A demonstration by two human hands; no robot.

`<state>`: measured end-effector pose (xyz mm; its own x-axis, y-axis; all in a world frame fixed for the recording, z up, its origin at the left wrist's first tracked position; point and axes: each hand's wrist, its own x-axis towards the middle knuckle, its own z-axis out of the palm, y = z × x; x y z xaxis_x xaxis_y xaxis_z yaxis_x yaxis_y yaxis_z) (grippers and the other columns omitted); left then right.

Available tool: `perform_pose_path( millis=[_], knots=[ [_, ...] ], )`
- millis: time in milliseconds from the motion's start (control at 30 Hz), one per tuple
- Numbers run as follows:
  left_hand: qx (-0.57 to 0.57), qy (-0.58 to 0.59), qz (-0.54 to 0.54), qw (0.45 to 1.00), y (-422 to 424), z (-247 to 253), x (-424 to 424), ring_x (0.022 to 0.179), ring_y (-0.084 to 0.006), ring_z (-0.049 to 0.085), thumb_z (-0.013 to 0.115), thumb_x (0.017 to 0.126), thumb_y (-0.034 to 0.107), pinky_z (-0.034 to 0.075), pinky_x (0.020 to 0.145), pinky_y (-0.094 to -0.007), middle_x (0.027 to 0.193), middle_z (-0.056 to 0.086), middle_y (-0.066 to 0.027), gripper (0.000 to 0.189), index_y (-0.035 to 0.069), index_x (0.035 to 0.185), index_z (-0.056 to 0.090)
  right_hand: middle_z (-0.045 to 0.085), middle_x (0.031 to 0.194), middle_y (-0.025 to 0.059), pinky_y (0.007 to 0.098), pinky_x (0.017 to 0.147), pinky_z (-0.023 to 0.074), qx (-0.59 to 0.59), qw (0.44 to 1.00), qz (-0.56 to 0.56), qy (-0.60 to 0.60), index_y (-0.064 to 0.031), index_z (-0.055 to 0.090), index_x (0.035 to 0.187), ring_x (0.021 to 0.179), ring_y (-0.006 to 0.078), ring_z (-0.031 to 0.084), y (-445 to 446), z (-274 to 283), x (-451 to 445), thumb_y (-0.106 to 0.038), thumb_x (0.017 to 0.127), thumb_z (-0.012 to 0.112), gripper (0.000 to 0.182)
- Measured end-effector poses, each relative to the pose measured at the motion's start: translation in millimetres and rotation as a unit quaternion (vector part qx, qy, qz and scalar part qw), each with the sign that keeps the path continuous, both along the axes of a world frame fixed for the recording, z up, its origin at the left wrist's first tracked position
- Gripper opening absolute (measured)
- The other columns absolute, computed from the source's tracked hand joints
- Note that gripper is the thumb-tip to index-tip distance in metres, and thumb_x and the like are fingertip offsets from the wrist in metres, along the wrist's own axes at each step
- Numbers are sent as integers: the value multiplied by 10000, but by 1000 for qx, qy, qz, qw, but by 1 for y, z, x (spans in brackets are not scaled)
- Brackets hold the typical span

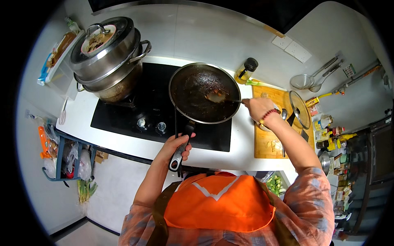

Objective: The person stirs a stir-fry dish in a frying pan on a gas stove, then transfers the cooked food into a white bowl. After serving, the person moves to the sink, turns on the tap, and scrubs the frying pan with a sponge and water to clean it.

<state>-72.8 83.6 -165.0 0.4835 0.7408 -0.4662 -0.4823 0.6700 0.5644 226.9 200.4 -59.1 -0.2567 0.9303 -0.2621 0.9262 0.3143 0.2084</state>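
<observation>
My left hand (172,144) is wrapped around the black handle (179,150) of a dark wok (197,107). Thin dark sticks, which look like chopsticks (176,123), run alongside that handle through the same hand. The wok is over the right side of the black cooktop (154,92); whether it rests on the burner is hidden. In my right hand (258,107) is the dark handle of a spatula (215,96), its blade inside the wok with some reddish-brown bits. Dark, glossy residue coats the wok's far inner wall.
A stacked steel steamer pot (104,70) stands on the left, a bowl (98,40) upon its lid. Right of the wok lie a wooden cutting board (261,144), a glass lid (303,107), a spoon (284,114) and a scallion (267,85). An oil jar (246,70) stands behind.
</observation>
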Motion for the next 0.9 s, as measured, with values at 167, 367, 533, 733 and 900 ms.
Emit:
perform_pose_path(
  millis=[167, 367, 533, 733, 900],
  knots=[
    [9, 12, -5, 1000, 1, 0, 5, 463, -111, 466, 554, 909, 238, 379, 404, -260, 649, 527, -51, 397, 11, 1232, 510, 680, 859, 144, 401, 696, 529, 46, 997, 33, -45, -108, 669, 935, 837, 296, 666, 3, -14, -6, -83, 831, 479, 218],
    [14, 36, 14, 999, 2, -3, 5, 469, -130, 493, 584, 886, 217, 400, 419, -273, 639, 534, -54, 350, 12, 1162, 519, 669, 777, 136, 429, 643, 521, 86, 996, 13, 10, -144, 635, 1061, 764, 305, 666, 8, -41, -4, -116, 860, 476, 258],
    [26, 28, 5, 999, 3, -6, -2, 458, -125, 493, 571, 893, 220, 401, 409, -262, 633, 534, -55, 346, 18, 1169, 521, 667, 771, 124, 426, 637, 517, 22, 1000, 9, 11, -201, 642, 1094, 753, 304, 661, -12, -20, 3, -156, 879, 484, 271],
    [19, 67, -15, 997, 6, -2, 3, 439, -121, 486, 545, 921, 279, 414, 401, -257, 625, 541, -48, 399, 35, 1236, 521, 651, 734, 134, 439, 588, 509, 145, 985, 4, 96, -229, 595, 1204, 675, 312, 648, 12, -79, -29, -225, 894, 524, 318],
    [23, 91, 6, 996, 1, -2, -2, 534, -166, 579, 451, 957, 453, 463, 461, -270, 710, 630, -90, 457, 43, 1135, 550, 635, 727, 127, 433, 573, 504, 221, 950, -8, 219, -243, 593, 1211, 633, 329, 624, -1, -91, -24, -252, 901, 549, 313]
  ],
)
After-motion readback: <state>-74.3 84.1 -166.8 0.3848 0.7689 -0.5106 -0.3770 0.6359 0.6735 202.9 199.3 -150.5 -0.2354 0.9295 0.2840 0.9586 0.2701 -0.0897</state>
